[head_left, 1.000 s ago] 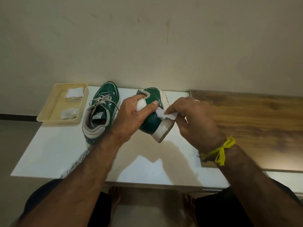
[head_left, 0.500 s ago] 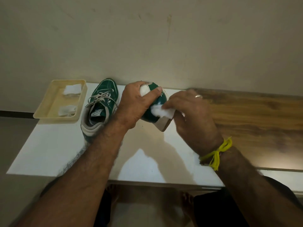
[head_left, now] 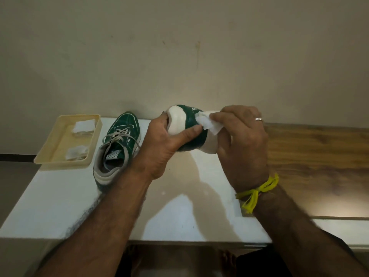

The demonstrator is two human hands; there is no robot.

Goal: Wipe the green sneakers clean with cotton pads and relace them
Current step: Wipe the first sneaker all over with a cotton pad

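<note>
Green sneakers (head_left: pixel 194 134), white pad (head_left: pixel 209 124), yellow wrist thread (head_left: pixel 257 191)

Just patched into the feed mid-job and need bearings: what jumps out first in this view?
At centre, the left hand holds a green sneaker up off the white table by its white heel, while the right hand presses a cotton pad against its side. The other green sneaker sits laced on the table to the left, beside a cream tray holding more pads.

From my feed, left hand (head_left: pixel 163 140) hides held sneaker (head_left: pixel 194 134) opening; its toe sits behind right hand (head_left: pixel 242 144). Heel script at 12 o'clock unreadable.
</note>
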